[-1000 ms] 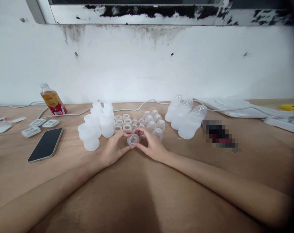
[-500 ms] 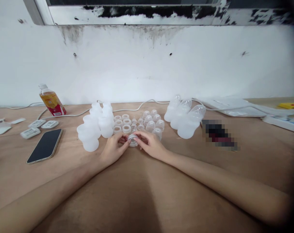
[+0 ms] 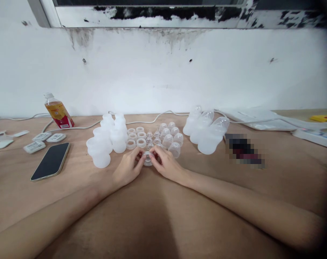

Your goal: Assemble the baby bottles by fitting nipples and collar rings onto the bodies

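My left hand (image 3: pixel 127 169) and my right hand (image 3: pixel 166 164) meet at the middle of the wooden table (image 3: pixel 163 216), fingertips pinched on a small clear plastic ring part (image 3: pixel 147 158) held low over the wood. Just behind it lie rows of white rings (image 3: pixel 136 137), small clear nipples (image 3: pixel 153 139) and clear dome caps (image 3: pixel 172 138). A cluster of white translucent bottles (image 3: pixel 106 140) stands to the left of these.
Assembled bottles with clear caps (image 3: pixel 206 131) lie at the right, beside a blurred dark object (image 3: pixel 244 151). A black phone (image 3: pixel 50 160), small white devices (image 3: pixel 42 141), an orange drink bottle (image 3: pixel 57 111) and white cables (image 3: pixel 158 117) are on the table. A white wall (image 3: pixel 163 68) rises behind.
The clear ring part was tilted up toward me a second ago. Both hands have turned it flat and lowered it toward the table, fingers closing tighter around it.
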A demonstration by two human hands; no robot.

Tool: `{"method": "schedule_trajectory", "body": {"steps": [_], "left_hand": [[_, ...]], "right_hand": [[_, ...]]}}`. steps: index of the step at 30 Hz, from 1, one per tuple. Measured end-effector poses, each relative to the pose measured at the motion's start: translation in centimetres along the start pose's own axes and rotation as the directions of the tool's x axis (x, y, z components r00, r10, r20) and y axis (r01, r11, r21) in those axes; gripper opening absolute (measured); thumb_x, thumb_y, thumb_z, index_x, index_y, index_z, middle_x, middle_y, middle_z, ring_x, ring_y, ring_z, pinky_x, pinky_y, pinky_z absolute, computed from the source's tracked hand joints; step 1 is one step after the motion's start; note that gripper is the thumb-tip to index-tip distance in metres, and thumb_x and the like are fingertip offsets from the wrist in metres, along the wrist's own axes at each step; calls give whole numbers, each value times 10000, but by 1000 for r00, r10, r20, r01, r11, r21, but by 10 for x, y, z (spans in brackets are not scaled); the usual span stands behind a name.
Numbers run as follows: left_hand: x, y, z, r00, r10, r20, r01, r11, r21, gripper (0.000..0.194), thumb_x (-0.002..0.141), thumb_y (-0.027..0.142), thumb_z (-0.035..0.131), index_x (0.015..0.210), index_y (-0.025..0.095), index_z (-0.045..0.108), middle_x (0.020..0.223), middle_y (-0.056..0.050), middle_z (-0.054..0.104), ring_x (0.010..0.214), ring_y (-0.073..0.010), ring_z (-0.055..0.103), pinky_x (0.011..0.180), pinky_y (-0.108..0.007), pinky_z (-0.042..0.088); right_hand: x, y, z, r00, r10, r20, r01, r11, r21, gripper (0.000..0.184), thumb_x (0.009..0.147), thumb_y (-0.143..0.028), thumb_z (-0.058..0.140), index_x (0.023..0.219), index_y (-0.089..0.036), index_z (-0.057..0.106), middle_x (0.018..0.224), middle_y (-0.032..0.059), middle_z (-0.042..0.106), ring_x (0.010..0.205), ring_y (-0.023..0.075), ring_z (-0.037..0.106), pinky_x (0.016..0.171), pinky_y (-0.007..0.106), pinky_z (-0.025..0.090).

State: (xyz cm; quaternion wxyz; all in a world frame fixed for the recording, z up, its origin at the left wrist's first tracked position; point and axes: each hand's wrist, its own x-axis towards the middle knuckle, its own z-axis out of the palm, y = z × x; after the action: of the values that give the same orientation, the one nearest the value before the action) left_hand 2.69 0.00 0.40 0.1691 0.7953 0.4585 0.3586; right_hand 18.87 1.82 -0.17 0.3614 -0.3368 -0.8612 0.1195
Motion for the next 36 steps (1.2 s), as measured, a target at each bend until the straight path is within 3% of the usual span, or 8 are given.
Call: {"method": "schedule_trajectory", "body": {"steps": [9,14,20,28,36], "left_hand": [[-1,-3,1,1000,-7,11,6,997,81,99,791,258,406,745,192,463,656,8,578,562,-120,527,515,-214,369],[1,-2,-2,999,-47,2,47,998,39,87,781,253,414,741,190,458,580,36,521,516,-102,474,482,-202,333],[3,-3,-4,997,-47,61,53,994,-91,82,733,174,437,813,177,449,689,20,550,568,-95,492,511,-200,366],[2,-6,2,999,-8,46,7,999,35,79,715,146,445,784,185,440,654,26,520,566,-101,478,515,-205,358],[2,-3,-3,997,-35,73,33,999,22,120,713,176,465,829,184,435,686,29,520,566,-100,479,522,-209,359]], "right_hand": [[0,0,1,996,21,83,-16,998,-63,69,819,-196,331,815,-186,400,684,18,521,581,129,496,552,244,372],[0,-1,0,995,36,94,-37,999,3,104,834,-217,328,892,-188,410,701,9,524,610,121,498,588,239,384],[1,0,-3,994,11,113,-14,999,30,179,774,-159,396,949,-193,402,737,9,520,627,122,481,611,248,388],[2,1,2,991,68,112,-73,996,45,180,745,-118,389,908,-190,416,640,-24,488,528,98,440,528,215,352],[2,-2,1,990,73,124,-81,995,65,190,753,-171,423,942,-188,408,736,6,547,581,110,475,569,236,371]]}}
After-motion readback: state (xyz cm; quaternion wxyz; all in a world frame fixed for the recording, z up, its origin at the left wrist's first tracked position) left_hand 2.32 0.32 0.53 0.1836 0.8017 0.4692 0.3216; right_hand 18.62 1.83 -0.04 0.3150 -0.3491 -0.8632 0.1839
